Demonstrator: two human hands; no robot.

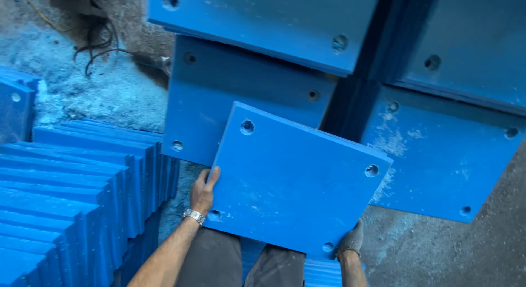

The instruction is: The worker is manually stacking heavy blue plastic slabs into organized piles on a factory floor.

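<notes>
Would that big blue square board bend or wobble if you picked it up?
Probably not: the blue board looks thick and stays flat while the left hand and right hand hold opposite edges. It likely feels heavy, since both hands carry it. Its smooth, dusty face might be slippery.

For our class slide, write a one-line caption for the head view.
Both hands, left hand and right hand, hold a blue plate with corner holes above stacked plates.

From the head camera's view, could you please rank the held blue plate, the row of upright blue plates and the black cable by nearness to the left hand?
1. Held blue plate: the left hand grips its left edge.
2. Row of upright blue plates: beside the hand, on its left.
3. Black cable: far off at the upper left, on the dusty floor.
</notes>
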